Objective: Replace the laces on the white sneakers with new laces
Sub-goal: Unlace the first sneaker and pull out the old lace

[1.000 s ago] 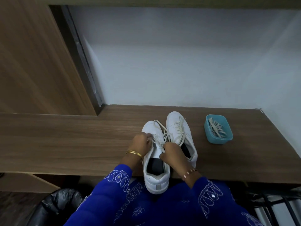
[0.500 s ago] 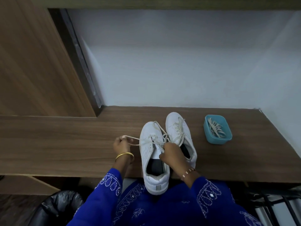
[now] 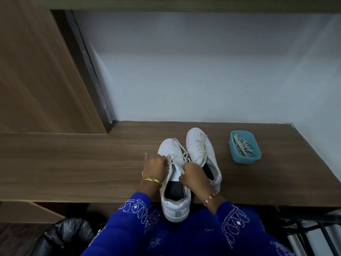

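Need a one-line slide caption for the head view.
Both hands, left hand and right hand, work the old lace on the near white sneaker; spare laces wait in a blue tub.

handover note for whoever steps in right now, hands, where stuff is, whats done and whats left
Left hand and right hand: each pinches the old lace of the near sneaker.
Far sneaker lies beside it on the wooden desk, fully laced.
New laces sit in the blue tub to the right.
Done: near lace loosened.
Left: unlace both, thread new laces.
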A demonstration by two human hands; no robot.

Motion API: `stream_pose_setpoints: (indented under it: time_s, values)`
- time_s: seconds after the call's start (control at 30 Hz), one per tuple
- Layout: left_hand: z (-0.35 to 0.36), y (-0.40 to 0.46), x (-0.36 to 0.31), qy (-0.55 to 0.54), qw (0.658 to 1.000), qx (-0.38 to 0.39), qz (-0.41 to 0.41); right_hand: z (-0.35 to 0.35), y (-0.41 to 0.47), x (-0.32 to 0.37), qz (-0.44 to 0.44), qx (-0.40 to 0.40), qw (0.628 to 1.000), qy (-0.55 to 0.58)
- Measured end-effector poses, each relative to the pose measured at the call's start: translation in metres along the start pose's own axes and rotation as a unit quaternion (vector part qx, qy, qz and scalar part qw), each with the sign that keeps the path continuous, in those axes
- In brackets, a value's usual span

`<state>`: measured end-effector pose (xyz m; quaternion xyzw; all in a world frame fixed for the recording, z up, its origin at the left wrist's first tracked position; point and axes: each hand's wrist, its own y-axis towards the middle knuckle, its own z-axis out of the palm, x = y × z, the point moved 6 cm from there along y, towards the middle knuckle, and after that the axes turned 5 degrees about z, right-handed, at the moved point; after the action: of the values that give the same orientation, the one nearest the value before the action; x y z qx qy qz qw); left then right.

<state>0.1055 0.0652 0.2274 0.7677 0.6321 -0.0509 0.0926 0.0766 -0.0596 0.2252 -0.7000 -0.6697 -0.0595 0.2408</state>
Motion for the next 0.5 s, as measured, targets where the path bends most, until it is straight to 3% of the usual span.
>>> stream_pose_setpoints:
  time_s: [0.1,0.2,0.27,0.37,0.5]
  values:
    - [-0.008,-0.004,0.017,-0.177,0.977,-0.102,-0.059,0.0,0.0,0.0,-0.007,-0.001,1.0,-0.001]
    - [-0.015,-0.018,0.056,-0.361,0.873,-0.217,-0.247,-0.001,-0.001,0.0,-0.011,-0.002,1.0,0.001]
    - [-0.016,-0.026,0.078,-0.375,0.839,-0.249,-0.307,-0.001,-0.001,-0.001,-0.006,-0.001,1.0,0.005]
    - [-0.012,-0.025,0.084,-0.292,0.892,-0.154,-0.308,-0.002,-0.002,-0.001,0.002,0.002,1.0,0.01]
    - [-0.003,-0.016,0.055,-0.174,0.964,-0.087,-0.181,-0.004,-0.003,0.003,0.002,0.008,1.0,0.004]
